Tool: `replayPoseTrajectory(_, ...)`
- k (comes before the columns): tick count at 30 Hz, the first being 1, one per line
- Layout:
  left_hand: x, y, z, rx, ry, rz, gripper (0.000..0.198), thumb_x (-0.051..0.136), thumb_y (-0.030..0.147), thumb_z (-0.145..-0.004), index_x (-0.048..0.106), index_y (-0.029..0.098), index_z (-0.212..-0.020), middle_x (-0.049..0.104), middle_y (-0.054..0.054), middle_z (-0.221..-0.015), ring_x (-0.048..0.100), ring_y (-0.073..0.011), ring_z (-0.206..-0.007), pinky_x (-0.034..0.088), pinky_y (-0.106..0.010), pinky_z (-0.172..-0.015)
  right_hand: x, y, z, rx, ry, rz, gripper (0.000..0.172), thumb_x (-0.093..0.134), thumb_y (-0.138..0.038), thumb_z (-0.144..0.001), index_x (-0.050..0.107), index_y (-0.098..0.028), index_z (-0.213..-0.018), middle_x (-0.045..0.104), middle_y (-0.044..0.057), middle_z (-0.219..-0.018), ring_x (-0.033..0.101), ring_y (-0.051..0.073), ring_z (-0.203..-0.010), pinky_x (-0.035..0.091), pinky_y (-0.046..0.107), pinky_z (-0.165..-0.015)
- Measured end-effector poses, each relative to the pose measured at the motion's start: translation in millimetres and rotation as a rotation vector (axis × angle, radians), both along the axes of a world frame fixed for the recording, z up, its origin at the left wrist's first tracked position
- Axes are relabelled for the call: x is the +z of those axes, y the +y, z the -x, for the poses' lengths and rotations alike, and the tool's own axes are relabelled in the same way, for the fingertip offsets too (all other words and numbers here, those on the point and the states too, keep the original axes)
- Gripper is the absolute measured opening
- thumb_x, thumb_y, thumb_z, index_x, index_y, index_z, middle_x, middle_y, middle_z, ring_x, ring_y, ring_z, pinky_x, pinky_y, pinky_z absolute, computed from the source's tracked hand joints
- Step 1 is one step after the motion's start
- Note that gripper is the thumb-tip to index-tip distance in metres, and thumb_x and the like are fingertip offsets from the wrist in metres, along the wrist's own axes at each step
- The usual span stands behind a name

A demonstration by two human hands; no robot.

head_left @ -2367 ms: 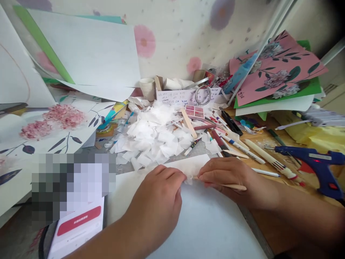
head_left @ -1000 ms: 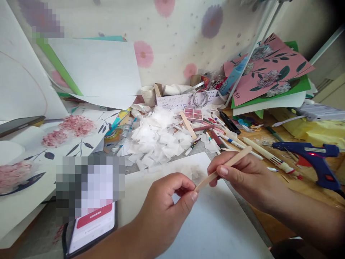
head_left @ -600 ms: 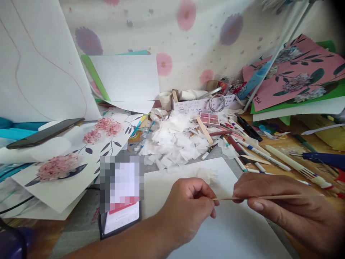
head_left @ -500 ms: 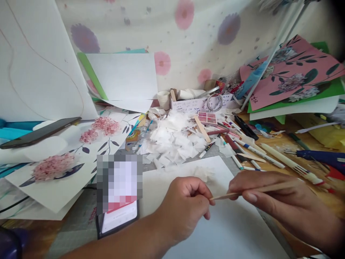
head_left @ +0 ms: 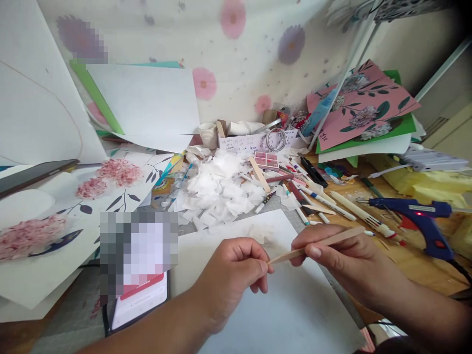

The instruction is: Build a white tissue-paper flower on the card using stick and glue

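My right hand grips a flat wooden craft stick between thumb and fingers, tilted down to the left. The stick's narrow end meets the pinched fingertips of my left hand. Whatever lies between those left fingertips is hidden. Both hands hover above a white sheet of paper. Just beyond them, a small pale clump of tissue petals rests on the sheet. Farther back is a heap of white tissue squares.
A phone lies at left, beside papers with pink paper flowers. Pens and a blue glue gun are at right. Behind stand a paper cup stack, a pink palette and another craft stick.
The view has swung to the right, bringing the whole glue gun into sight. My hands keep their pinch and grip, with the stick's tip still at my left fingertips.
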State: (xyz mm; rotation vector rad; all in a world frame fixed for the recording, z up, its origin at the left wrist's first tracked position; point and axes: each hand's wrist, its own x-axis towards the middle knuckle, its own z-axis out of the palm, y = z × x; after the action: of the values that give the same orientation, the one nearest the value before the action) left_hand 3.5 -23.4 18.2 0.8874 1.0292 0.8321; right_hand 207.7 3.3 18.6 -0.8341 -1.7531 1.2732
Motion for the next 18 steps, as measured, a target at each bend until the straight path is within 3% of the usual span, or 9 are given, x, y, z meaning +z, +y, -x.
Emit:
replayPoseTrajectory(5,0.8,-1,0,-0.058,0.021,0.017,0.005,0.051,0.018,-0.056,0.055,0.015,-0.056,0.055,0.003,-0.051,0.044,-0.0066,-0.044,0.032,-0.02,-0.048,12.8,-5,-3,0.117,-0.075,-0.091,0.011,0.06,-0.023,-0.086,0.07,-0.026,-0.091,0.069,0.001,-0.079,0.063,0.014,-0.076,0.051,0.023,-0.066)
replayPoseTrajectory(7,4.7,-4,1,-0.223,0.088,0.027,0.007,0.05,0.018,-0.056,0.056,0.016,-0.059,0.054,0.004,-0.051,0.045,-0.0076,-0.043,0.031,-0.02,-0.046,16.3,-5,-8,0.119,-0.002,-0.027,0.012,0.058,-0.028,-0.087,0.07,-0.026,-0.089,0.067,0.003,-0.077,0.062,0.015,-0.073,0.051,0.025,-0.064)
replayPoseTrajectory(10,8.2,-9,4,-0.586,0.217,-0.081,0.006,0.054,0.019,-0.062,0.055,0.018,-0.056,0.049,0.005,-0.05,0.045,-0.0093,-0.048,0.032,-0.02,-0.048,20.4,-1,-20,0.012,0.181,0.052,0.014,0.06,-0.034,-0.085,0.069,-0.025,-0.08,0.063,0.003,-0.071,0.06,0.017,-0.069,0.05,0.028,-0.061)
replayPoseTrajectory(12,3.9,-13,5,-0.774,0.238,-0.221,0.025,0.057,0.025,-0.069,0.046,0.019,-0.047,0.04,0.005,-0.045,0.039,-0.0085,-0.046,0.03,-0.021,-0.047,21.6,2,-29,-0.062,0.235,0.067,0.017,0.062,-0.035,-0.083,0.067,-0.023,-0.072,0.058,0.003,-0.067,0.058,0.017,-0.067,0.05,0.029,-0.061)
replayPoseTrajectory(15,-10.1,-15,5,-0.887,0.24,-0.388,0.049,0.05,0.038,-0.082,0.03,0.019,-0.042,0.021,0.006,-0.038,0.021,-0.0084,-0.037,0.023,-0.023,-0.041,19.7,6,-40,-0.064,0.179,0.092,0.022,0.06,-0.037,-0.084,0.063,-0.022,-0.068,0.053,0.001,-0.064,0.053,0.016,-0.063,0.048,0.031,-0.064)
replayPoseTrajectory(18,-16.4,-15,2,-0.949,0.234,-0.51,0.048,0.053,0.036,-0.081,0.028,0.019,-0.044,0.02,0.006,-0.04,0.021,-0.0089,-0.037,0.024,-0.023,-0.04,15.6,7,-44,0.012,0.036,0.11,0.027,0.051,-0.039,-0.089,0.06,-0.021,-0.071,0.055,0.001,-0.069,0.051,0.016,-0.067,0.045,0.032,-0.067)
